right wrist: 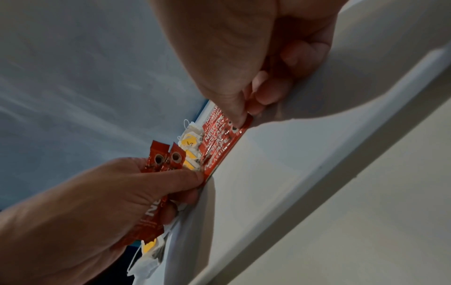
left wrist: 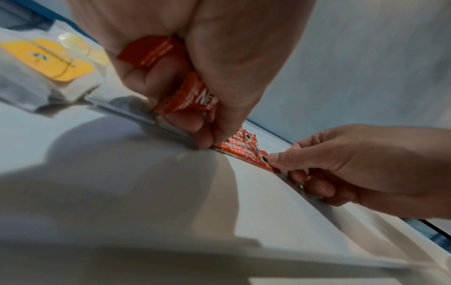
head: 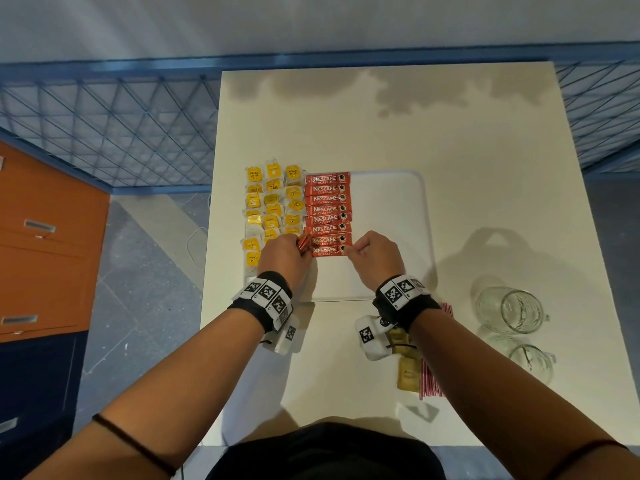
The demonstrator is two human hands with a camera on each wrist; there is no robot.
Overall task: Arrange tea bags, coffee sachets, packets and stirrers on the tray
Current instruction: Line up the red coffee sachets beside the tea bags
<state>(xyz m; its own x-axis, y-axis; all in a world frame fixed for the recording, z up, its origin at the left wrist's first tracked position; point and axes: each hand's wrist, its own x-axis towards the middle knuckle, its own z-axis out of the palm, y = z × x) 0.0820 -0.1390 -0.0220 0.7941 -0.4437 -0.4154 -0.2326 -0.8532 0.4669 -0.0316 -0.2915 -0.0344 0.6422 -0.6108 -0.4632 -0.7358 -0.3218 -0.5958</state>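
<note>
A white tray (head: 391,237) lies on the table. Yellow tea bags (head: 273,202) fill its left part in three columns. Beside them runs a column of red coffee sachets (head: 327,209). My left hand (head: 294,252) grips two spare sachets (head: 303,243) in its curled fingers, and its thumb and fingertip pinch the left end of the nearest sachet (head: 327,251). My right hand (head: 356,252) pinches that sachet's right end. The wrist views show the same: the spare sachets (left wrist: 190,96) (right wrist: 160,160) in my left hand (right wrist: 190,179), and the nearest sachet (left wrist: 244,154) held at both ends.
Two glass mugs (head: 512,310) (head: 530,362) lie at the table's right. Brown packets (head: 407,370) and red-striped stirrers (head: 429,382) lie near the front edge under my right forearm. An orange cabinet (head: 45,237) stands to the left, and blue mesh fencing (head: 104,126) runs behind.
</note>
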